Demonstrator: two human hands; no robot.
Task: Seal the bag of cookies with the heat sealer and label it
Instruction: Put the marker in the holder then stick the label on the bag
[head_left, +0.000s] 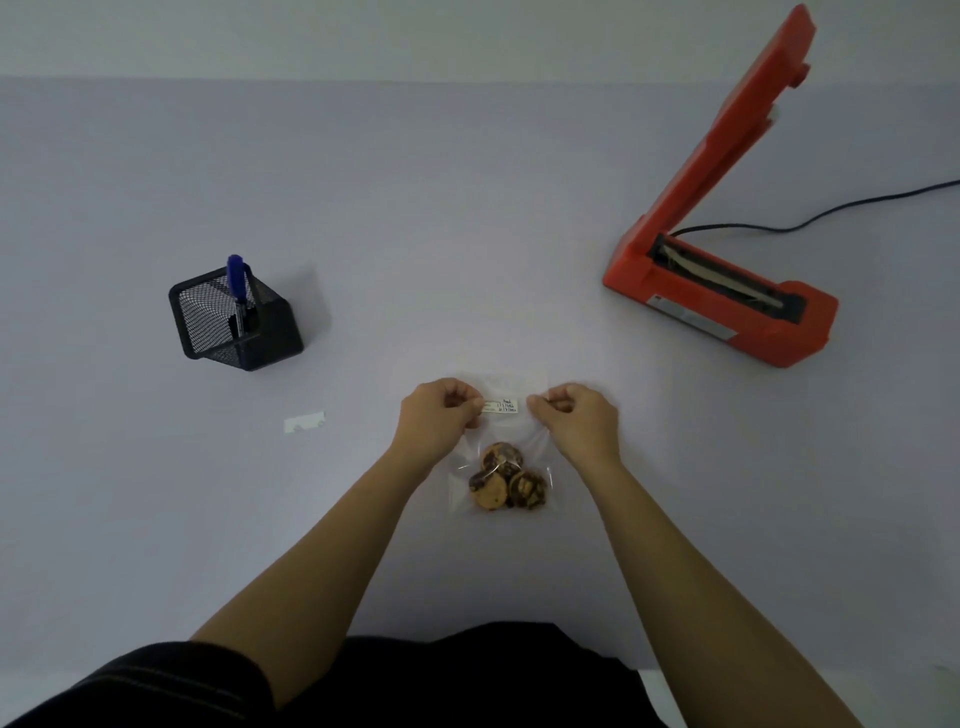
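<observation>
1. A clear plastic bag (519, 441) lies flat on a pale grey table (467, 234), just in front of the person, with its open-looking end pointing away from the camera.
2. Several chocolate-chip cookies (506, 477) sit bunched in the near end of the bag, overlapping one another.
3. A small white label (500, 407) with dark handwriting lies across the bag's upper part, between the two hands; the writing is too small to read.
4. The left hand (434, 415) is curled, its fingertips pinched at the label's left end and pressing on the bag.
5. The right hand (574, 415) is likewise curled, thumb and forefinger drawn together at the label's right end; whether they grip the label itself or only the film beneath cannot be told.
6. Both bare forearms reach in from the bottom of the frame, above dark clothing.
7. A small white scrap of backing paper (304, 422) lies on the table to the left of the bag, apart from it.
8. Farther left stands a black mesh pen holder (236, 322) with a blue marker (238, 286) upright inside it.
9. To the right, well apart from the bag, an orange-red heat sealer (722, 312) sits with its arm raised, the sealing strip exposed.
10. A black power cord (831, 210) trails from the sealer off the right edge.
</observation>
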